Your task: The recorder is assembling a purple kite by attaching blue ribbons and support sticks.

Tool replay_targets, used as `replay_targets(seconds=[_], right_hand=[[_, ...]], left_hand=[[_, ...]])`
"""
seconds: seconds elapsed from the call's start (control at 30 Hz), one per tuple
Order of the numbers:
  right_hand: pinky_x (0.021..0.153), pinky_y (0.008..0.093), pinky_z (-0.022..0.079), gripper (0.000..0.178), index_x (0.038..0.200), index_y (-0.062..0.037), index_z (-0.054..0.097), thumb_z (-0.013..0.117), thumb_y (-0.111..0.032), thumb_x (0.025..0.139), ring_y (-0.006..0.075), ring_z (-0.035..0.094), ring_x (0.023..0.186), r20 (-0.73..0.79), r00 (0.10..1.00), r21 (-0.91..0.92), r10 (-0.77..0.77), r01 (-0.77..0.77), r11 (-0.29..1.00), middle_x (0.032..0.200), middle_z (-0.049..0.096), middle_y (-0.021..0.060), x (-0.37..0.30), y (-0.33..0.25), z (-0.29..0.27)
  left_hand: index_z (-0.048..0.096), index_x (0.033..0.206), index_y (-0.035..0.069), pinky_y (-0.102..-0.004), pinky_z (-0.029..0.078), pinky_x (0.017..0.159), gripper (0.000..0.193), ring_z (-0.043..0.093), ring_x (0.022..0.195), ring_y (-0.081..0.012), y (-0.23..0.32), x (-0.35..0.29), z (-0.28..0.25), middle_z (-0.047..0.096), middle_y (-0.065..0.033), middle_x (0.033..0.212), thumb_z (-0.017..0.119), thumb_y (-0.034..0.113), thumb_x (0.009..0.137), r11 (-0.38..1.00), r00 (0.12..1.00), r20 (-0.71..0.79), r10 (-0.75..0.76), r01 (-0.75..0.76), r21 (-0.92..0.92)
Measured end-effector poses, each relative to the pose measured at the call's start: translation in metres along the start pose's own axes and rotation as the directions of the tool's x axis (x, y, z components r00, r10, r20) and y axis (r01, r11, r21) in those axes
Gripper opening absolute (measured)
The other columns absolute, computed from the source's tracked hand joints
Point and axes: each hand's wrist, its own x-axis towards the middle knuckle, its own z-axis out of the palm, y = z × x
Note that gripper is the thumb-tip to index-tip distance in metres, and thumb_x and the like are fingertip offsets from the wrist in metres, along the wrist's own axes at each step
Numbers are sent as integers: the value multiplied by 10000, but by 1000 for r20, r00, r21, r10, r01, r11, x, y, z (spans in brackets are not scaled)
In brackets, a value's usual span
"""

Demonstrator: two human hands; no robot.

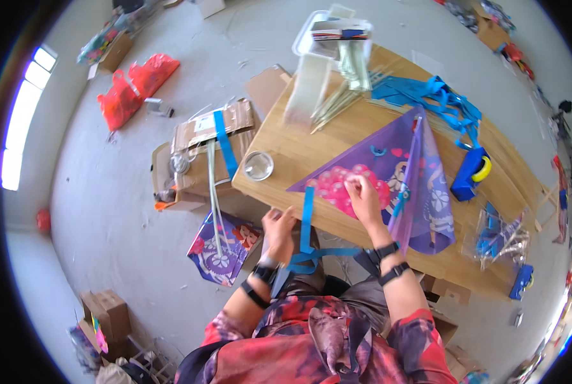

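A purple kite with a pink balloon print lies on the wooden table, its right part folded up along a ridge. Over the pink print, my right hand is closed with its fingertips pinched together; anything between them is too small to make out. At the table's front edge, my left hand has its fingers curled closed, and what they hold cannot be made out. Between the hands a blue ribbon hangs from the kite's lower left edge, down toward my lap. A small teal piece sits on the kite's ridge, right of my right hand.
A round clear container stands near the table's left corner. Thin sticks and blue ribbons lie at the back. At right are a blue tape dispenser and a clear plastic bag. Left of the table stands a cardboard box.
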Motion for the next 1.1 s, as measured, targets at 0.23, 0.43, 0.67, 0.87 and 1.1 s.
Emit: replay_targets(seconds=[0.23,0.43,0.67,0.87,1.1], right_hand=[[885,456,480,432,1181,-55,546,800,-133,840,369,592,985,-338,935,-707,-112,-173,685,1038,598,182,-117,44,-125],[811,494,530,393,1153,-24,576,788,-130,839,420,672,948,-407,894,-495,186,-387,778,1000,653,226,-133,72,-119],[669,454,522,115,885,-58,655,729,-144,862,355,689,757,-514,848,-390,126,-363,846,776,686,151,-122,107,-192],[716,493,535,104,961,-80,610,676,-62,883,368,658,885,-557,827,-687,-78,-406,603,982,639,148,-90,86,-302],[831,468,525,234,1096,-45,635,634,-11,865,351,619,1001,-388,876,-853,-288,-222,473,1036,602,140,-72,44,-295]], left_hand=[[507,1359,-9,-454,391,1082,567,507,1237,-380,51,-22,39,525,-209,1343,751,105,861,-7,585,546,600,-679,735],[579,1318,43,-469,474,978,516,578,1168,-389,48,41,89,613,-190,1262,759,132,842,-172,665,650,369,-638,751],[735,853,48,-449,521,734,83,669,800,-352,100,89,103,688,-152,845,759,99,792,-71,611,651,450,-703,708],[676,867,78,-445,453,854,54,604,950,-323,190,92,133,632,-115,923,704,91,823,-486,309,758,574,-617,619],[633,936,97,-446,469,853,66,605,946,-307,192,40,161,602,-94,957,615,70,878,-618,178,834,522,-596,513]])
